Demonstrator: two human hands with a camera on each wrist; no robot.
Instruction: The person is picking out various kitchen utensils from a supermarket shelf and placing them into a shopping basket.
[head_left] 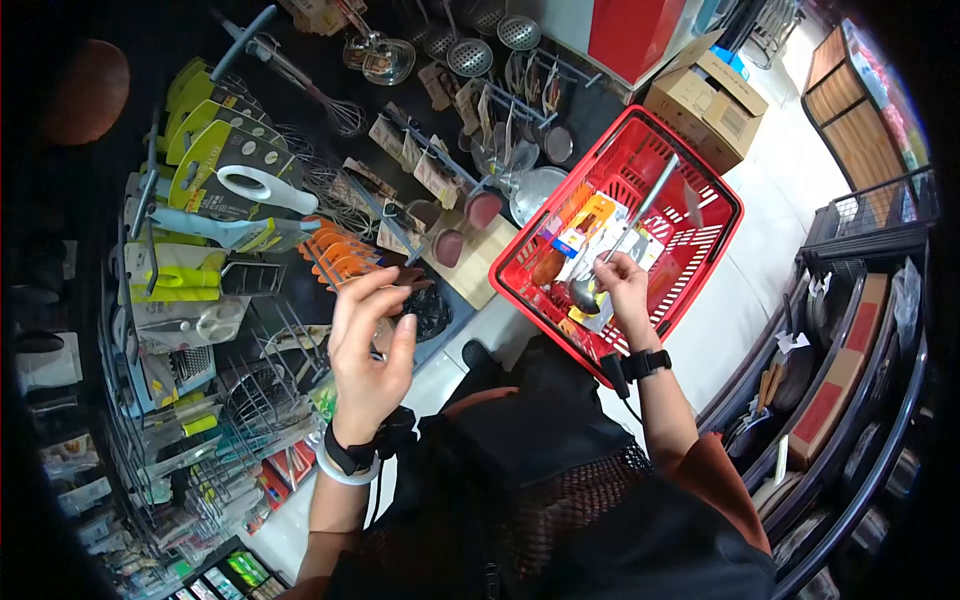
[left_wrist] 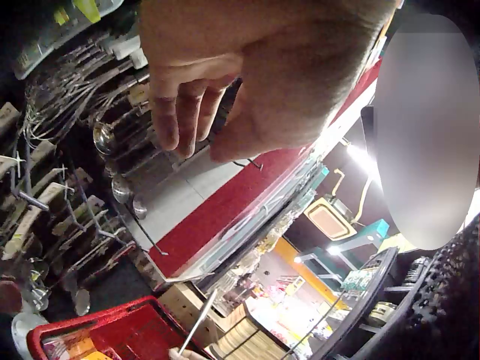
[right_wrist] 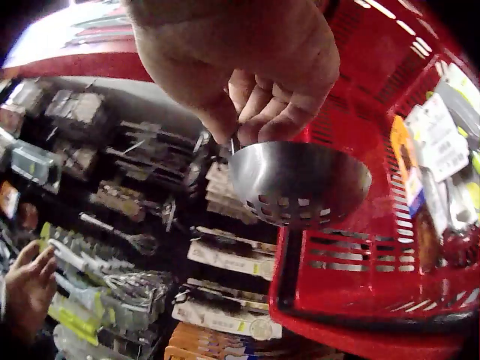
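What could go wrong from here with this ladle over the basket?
The right hand's grip pinches the metal ladle close to its bowl, so the long handle could swing or tip if the pinch loosens.

That handle might also catch the side of the red basket, or the ladle could slide onto the packaged items inside.

The left hand is close to the hanging orange tools and might brush them.

left hand (head_left: 371, 335) raised, fingers loosely bent, right hand (head_left: 627, 284) lower, fingers curled, forearms apart
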